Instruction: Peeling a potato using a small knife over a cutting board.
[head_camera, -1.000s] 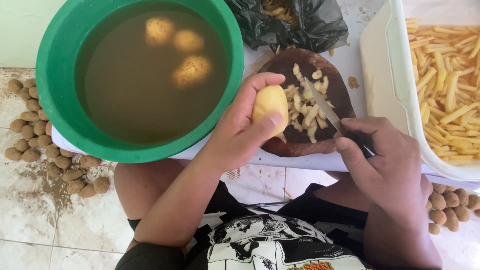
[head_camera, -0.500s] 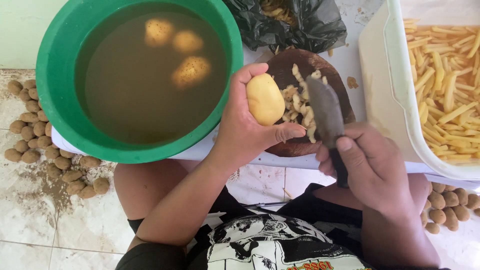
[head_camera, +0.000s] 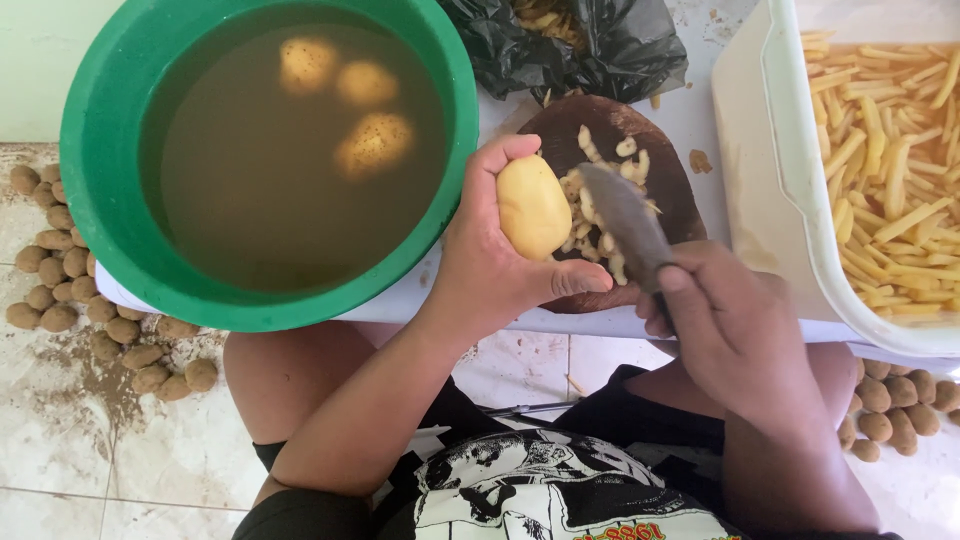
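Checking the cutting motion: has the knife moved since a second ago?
Yes. The knife in the right hand has lifted off the wooden board and swung left toward the peeled potato.

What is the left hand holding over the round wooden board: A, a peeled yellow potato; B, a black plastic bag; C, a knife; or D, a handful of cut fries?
A: the left hand wraps its fingers around a smooth, peeled yellow potato above the wooden board, while the knife sits in the right hand.
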